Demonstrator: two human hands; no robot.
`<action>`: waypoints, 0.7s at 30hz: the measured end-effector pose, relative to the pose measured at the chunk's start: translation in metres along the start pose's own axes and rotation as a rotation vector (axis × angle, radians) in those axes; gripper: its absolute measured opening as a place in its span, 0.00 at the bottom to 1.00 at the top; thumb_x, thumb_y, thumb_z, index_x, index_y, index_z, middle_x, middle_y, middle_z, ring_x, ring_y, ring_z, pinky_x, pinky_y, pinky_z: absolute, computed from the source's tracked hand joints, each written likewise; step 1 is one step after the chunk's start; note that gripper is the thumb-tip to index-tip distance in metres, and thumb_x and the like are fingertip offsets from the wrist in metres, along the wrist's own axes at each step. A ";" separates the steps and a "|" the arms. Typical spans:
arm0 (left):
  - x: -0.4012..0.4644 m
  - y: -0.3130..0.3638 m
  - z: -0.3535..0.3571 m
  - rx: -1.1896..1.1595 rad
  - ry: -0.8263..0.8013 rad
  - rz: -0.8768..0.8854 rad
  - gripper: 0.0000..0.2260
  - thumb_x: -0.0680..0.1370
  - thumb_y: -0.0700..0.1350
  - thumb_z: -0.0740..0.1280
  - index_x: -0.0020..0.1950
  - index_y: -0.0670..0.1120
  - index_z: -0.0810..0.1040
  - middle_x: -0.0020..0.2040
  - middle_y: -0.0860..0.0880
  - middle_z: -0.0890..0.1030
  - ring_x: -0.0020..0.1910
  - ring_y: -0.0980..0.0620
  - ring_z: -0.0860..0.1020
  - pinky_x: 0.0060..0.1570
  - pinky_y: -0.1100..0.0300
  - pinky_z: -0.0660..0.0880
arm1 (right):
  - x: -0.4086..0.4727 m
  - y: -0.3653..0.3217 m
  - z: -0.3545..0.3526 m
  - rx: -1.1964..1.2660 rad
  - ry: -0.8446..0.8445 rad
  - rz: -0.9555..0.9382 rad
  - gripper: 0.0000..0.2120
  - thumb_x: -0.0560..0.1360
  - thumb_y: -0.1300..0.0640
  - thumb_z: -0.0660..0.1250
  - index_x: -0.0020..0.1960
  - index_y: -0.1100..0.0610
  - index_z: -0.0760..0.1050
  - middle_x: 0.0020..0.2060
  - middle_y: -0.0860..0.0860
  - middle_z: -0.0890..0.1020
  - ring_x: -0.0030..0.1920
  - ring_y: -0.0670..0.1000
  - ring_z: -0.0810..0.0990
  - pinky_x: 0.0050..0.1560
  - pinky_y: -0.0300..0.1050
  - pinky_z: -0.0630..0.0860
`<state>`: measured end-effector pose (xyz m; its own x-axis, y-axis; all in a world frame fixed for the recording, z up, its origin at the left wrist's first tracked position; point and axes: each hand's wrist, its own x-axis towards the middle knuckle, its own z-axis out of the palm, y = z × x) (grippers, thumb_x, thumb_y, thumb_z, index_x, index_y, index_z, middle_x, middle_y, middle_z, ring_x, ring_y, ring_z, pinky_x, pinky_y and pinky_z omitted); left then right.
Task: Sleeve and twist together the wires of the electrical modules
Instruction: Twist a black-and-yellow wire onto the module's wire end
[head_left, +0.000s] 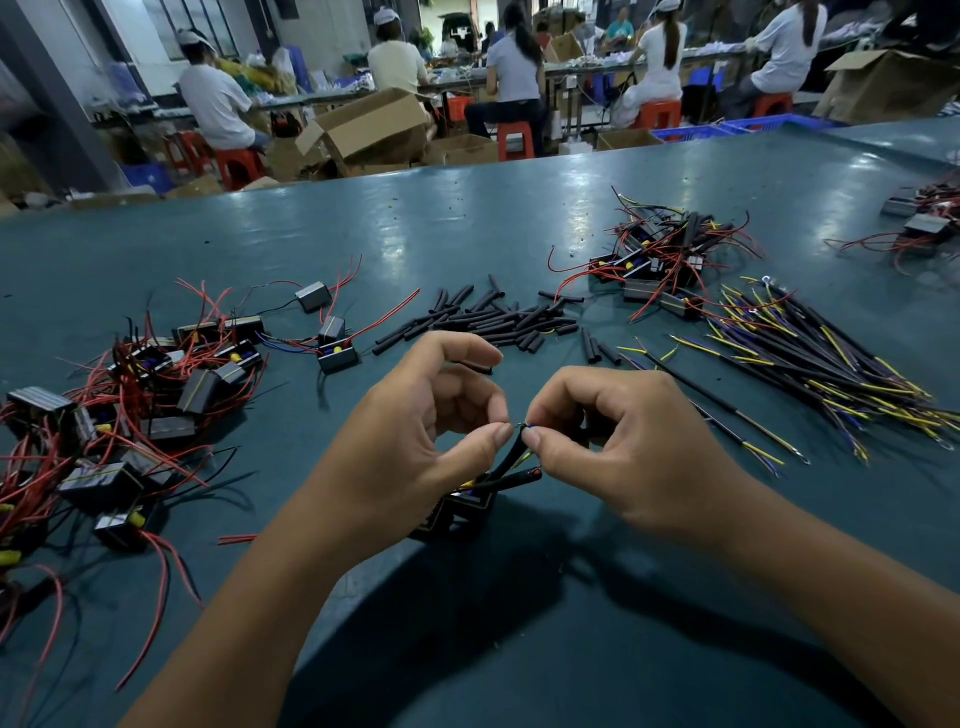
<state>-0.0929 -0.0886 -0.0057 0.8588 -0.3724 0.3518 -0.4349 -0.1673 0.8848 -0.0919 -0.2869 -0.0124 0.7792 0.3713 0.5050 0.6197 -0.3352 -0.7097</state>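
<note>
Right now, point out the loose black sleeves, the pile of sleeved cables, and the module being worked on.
sleeves (483, 318): head view, middle of the scattered heap.
cables (810, 358): head view, middle of the bundle at right.
module (457, 512): head view, black body below the hands.

We have our left hand (436, 415) and right hand (618, 436) close together above the near edge of the table (467, 228), fingertips meeting over a module (457, 512) that sits just below them. To our left lies a heap of modules (130, 415). Behind our hands is a scatter of sleeve pieces (493, 317); behind that to the right, another module pile (660, 260). A bundle of sleeved wires (810, 358) lies on our right.
</note>
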 end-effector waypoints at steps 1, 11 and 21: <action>0.000 0.001 0.000 -0.042 -0.009 -0.020 0.18 0.75 0.36 0.71 0.61 0.47 0.71 0.42 0.51 0.80 0.38 0.57 0.77 0.39 0.67 0.73 | 0.000 0.000 -0.001 -0.011 -0.001 -0.008 0.05 0.72 0.61 0.72 0.39 0.54 0.79 0.30 0.42 0.79 0.29 0.40 0.74 0.33 0.26 0.65; 0.000 0.002 -0.008 -0.263 -0.050 -0.192 0.25 0.72 0.36 0.74 0.65 0.43 0.70 0.40 0.46 0.82 0.37 0.49 0.77 0.39 0.61 0.75 | 0.001 -0.004 -0.003 -0.109 -0.037 -0.101 0.04 0.72 0.61 0.71 0.39 0.56 0.78 0.31 0.42 0.78 0.33 0.44 0.76 0.36 0.31 0.69; -0.001 0.000 -0.012 -0.273 -0.074 -0.243 0.26 0.72 0.34 0.74 0.67 0.43 0.69 0.40 0.43 0.82 0.37 0.47 0.77 0.41 0.60 0.77 | 0.001 -0.003 -0.007 -0.281 -0.060 -0.230 0.03 0.72 0.61 0.71 0.41 0.57 0.78 0.34 0.44 0.77 0.35 0.45 0.74 0.37 0.38 0.71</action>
<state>-0.0909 -0.0774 -0.0023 0.9021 -0.4182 0.1068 -0.1236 -0.0131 0.9922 -0.0927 -0.2920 -0.0061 0.6148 0.5118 0.6001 0.7861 -0.4588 -0.4142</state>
